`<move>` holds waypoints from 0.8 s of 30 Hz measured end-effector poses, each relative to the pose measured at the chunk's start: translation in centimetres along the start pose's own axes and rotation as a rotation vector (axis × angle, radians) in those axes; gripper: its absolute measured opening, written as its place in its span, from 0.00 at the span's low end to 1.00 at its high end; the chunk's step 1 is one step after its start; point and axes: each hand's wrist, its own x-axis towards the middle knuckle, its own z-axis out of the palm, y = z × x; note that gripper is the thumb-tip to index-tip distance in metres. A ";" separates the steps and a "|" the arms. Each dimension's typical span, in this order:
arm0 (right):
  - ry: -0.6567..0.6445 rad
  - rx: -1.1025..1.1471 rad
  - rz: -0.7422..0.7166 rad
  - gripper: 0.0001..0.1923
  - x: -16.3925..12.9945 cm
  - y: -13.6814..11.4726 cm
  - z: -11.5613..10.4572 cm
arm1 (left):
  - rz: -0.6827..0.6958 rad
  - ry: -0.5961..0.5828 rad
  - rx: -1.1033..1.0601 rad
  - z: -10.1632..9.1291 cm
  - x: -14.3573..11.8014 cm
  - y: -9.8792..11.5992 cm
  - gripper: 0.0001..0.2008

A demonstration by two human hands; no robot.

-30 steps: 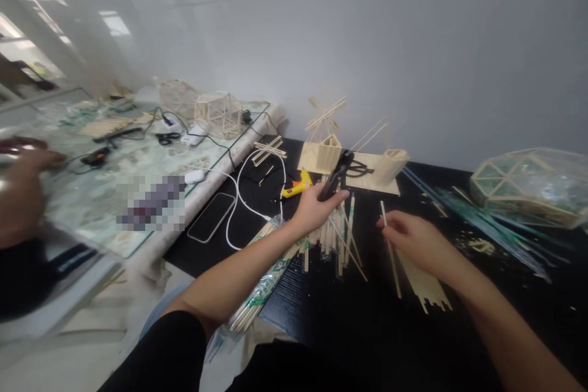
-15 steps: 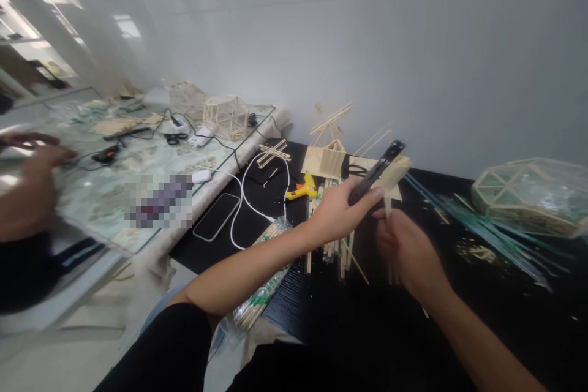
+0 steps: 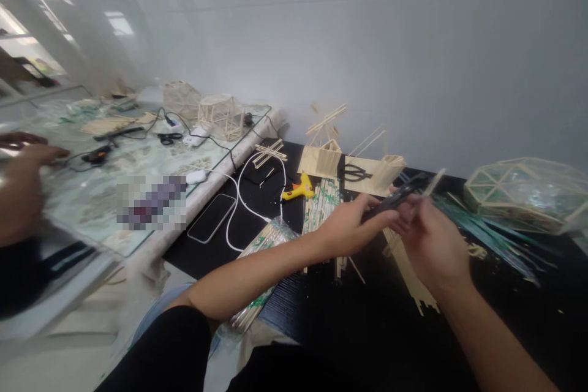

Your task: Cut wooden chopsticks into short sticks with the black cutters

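My left hand (image 3: 351, 226) is closed around a long black hand tool (image 3: 390, 201); its exact kind is unclear. My right hand (image 3: 436, 239) meets the tool's far end, its fingers curled and slightly blurred. A pale wooden stick (image 3: 434, 182) pokes up from the fingers of that hand, which appear to pinch it. Under the hands, several thin wooden strips (image 3: 408, 272) lie side by side on the black table (image 3: 358, 331). Bagged sticks (image 3: 261, 257) lie under my left forearm, and more wrapped sticks (image 3: 324, 202) are beyond it.
A yellow glue gun (image 3: 298, 188), black scissors (image 3: 356, 173), a phone (image 3: 212, 218) and a white cable (image 3: 228, 226) lie to the left. Stick frames (image 3: 528, 193) stand right and on the glass-topped table (image 3: 138, 165). Another person's hand (image 3: 34, 153) is far left.
My left hand has lowered the black tool and tilted it flatter toward the right. My right hand has risen to the tool's end with the stick. The strips on the table are now uncovered.
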 end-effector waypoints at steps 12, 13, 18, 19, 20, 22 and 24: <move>-0.246 -0.332 -0.058 0.16 1.9 1.1 -2.0 | 0.136 0.200 -0.187 0.4 0.9 -3.2 0.11; -0.258 -0.337 -0.049 0.16 2.0 1.2 -2.1 | 0.145 0.208 -0.182 0.4 0.8 -3.3 0.11; -0.280 -0.293 -0.005 0.16 2.2 1.5 -2.2 | 0.165 0.308 -0.060 0.4 0.7 -3.1 0.09; -0.279 -0.276 -0.001 0.16 2.2 1.5 -2.2 | 0.170 0.308 -0.057 0.3 0.7 -2.8 0.09; -0.277 -0.263 0.000 0.17 2.2 1.5 -2.2 | 0.176 0.302 -0.063 0.3 0.8 -2.6 0.10; -0.280 -0.258 -0.005 0.17 2.3 1.6 -2.3 | 0.194 0.290 -0.077 0.1 1.0 -2.1 0.10; -0.287 -0.296 -0.021 0.16 2.4 1.7 -2.5 | 0.208 0.278 -0.071 -0.2 1.2 -1.6 0.10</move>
